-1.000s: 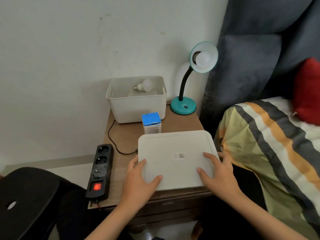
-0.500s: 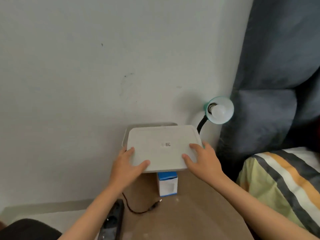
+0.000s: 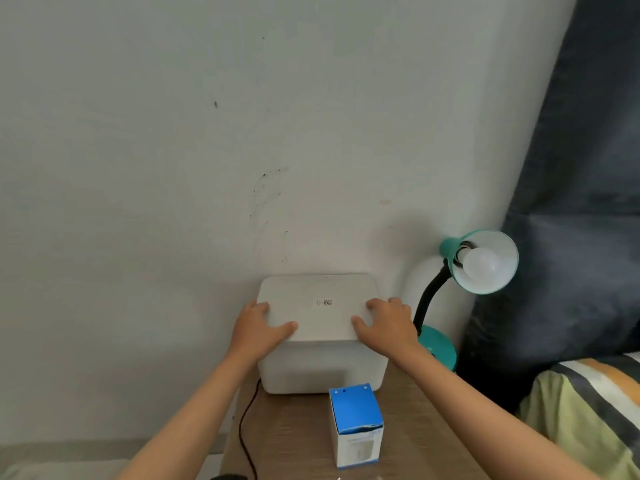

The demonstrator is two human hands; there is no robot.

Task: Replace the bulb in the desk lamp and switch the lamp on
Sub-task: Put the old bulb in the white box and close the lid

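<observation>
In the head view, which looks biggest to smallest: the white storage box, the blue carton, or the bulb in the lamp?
1. White storage box
2. Blue carton, though it sits nearer the camera
3. Bulb

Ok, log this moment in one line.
white plastic lid on white bin | both hands on lid | teal lamp bulb fitted, unlit
</observation>
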